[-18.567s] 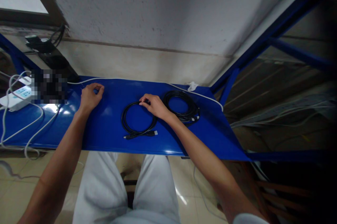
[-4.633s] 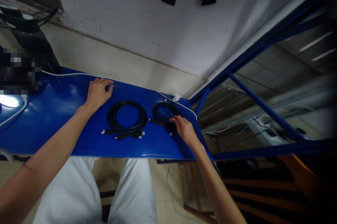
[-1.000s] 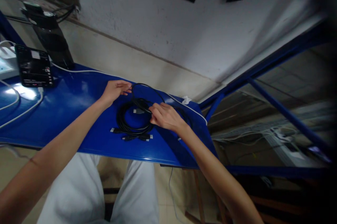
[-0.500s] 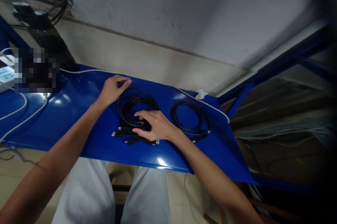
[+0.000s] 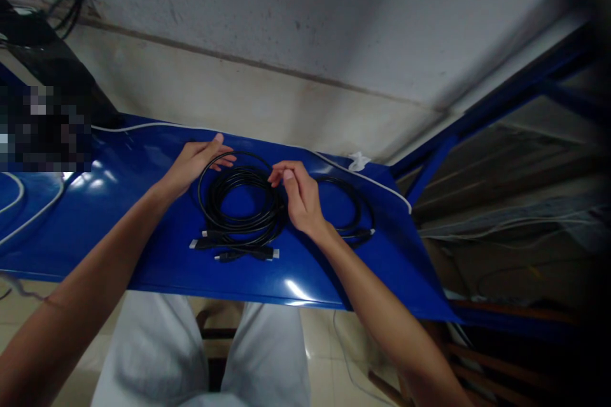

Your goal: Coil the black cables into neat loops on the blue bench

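A pile of coiled black cables [image 5: 238, 203] lies on the blue shelf [image 5: 143, 228], its plug ends pointing at the near edge. My left hand [image 5: 193, 162] rests at the coil's far left rim, fingers stretched out along the cable. My right hand [image 5: 296, 193] sits at the coil's right side with fingertips pinched on a strand of the cable. A second, single black coil [image 5: 351, 209] lies to the right, partly hidden behind my right hand.
A white cord [image 5: 363, 174] runs along the shelf's back edge to a small white tie. White cords [image 5: 28, 216] loop at the far left beside a blurred dark device [image 5: 42, 130]. A blue frame post [image 5: 477, 120] rises on the right.
My right hand has lifted off the coil's near side and moved to its right rim, now pinching a strand. My left hand's fingers have stretched along the far rim. The view shifted slightly.
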The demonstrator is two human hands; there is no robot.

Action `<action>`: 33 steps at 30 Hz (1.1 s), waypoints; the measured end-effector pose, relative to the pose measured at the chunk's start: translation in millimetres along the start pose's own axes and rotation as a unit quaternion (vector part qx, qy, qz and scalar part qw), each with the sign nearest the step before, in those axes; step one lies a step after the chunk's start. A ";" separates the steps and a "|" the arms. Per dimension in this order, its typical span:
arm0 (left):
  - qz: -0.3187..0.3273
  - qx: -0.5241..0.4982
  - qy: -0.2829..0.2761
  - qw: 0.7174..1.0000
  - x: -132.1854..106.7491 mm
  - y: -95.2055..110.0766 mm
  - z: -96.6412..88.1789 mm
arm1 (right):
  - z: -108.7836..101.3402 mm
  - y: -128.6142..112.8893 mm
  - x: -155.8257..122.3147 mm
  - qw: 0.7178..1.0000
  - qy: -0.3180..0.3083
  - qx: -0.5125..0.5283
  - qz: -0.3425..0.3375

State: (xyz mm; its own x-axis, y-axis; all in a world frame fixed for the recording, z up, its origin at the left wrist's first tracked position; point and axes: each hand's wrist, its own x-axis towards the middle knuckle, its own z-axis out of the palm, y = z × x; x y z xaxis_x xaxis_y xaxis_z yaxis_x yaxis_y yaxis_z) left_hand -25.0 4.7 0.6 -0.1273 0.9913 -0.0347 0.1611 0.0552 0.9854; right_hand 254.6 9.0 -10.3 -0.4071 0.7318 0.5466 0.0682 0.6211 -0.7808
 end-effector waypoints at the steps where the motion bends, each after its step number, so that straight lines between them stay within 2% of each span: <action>1: -0.002 -0.003 -0.006 1.000 0.8 -1.0 -0.3 | -2.5 4.0 2.1 1.000 0.025 -0.008 0.010; 3: 0.001 -0.004 0.002 1.000 2.6 -2.6 -2.3 | -5.9 10.7 4.8 0.999 0.038 -0.025 0.028; 5: 0.036 0.006 0.061 0.997 3.7 -1.9 -6.3 | -6.2 15.3 5.1 0.998 0.025 -0.043 0.039; 8: 0.161 0.047 0.194 0.967 -0.2 6.3 -11.7 | -2.3 19.2 3.4 0.996 0.024 -0.073 0.044; 9: 0.201 0.067 0.206 0.955 -3.7 10.6 -11.7 | -0.7 20.2 2.7 0.995 0.029 -0.084 0.048; 10: 0.231 0.090 0.187 0.951 -8.4 15.2 -10.0 | 0.7 21.3 2.2 0.994 0.030 -0.095 0.054; 11: 0.249 0.117 0.139 0.951 -13.9 19.6 -6.5 | 1.8 22.4 1.8 0.992 0.029 -0.107 0.063; 12: 0.255 0.148 0.066 0.953 -20.0 23.3 -1.2 | 2.5 23.5 1.5 0.990 0.025 -0.118 0.069; 15: 0.233 0.250 -0.147 0.928 -37.6 26.4 21.6 | 2.9 25.1 0.6 0.986 0.013 -0.154 0.070; 18: 0.205 0.310 -0.260 0.891 -47.5 18.4 41.9 | 3.2 23.3 -1.1 0.979 0.006 -0.197 0.055; 20: 0.198 0.313 -0.299 0.879 -49.0 12.5 48.6 | 4.2 20.9 -2.5 0.974 -0.002 -0.224 0.039; 22: 0.200 0.294 -0.315 0.880 -48.6 10.5 49.7 | 5.3 18.6 -3.4 0.969 -0.007 -0.245 0.021; 27: 0.199 0.223 -0.276 0.913 -50.4 23.4 40.4 | 0.3 9.6 0.3 0.969 0.007 -0.246 -0.008; 30: 0.166 0.195 -0.320 0.912 -53.5 32.3 33.9 | -16.2 -4.1 1.9 0.972 0.019 -0.235 -0.008; 33: 0.139 0.174 -0.367 0.903 -55.0 37.5 29.8 | -47.5 -21.6 -10.1 0.968 0.034 -0.249 0.005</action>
State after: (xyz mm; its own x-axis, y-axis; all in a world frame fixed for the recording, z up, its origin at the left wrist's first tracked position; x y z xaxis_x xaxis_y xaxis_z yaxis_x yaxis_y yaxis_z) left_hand 17.3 -44.1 34.5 0.6281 0.7778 -0.0210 0.4010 -0.3005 0.8654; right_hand 300.5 1.5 15.5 -0.3442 0.7446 0.5719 0.5099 0.6597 -0.5521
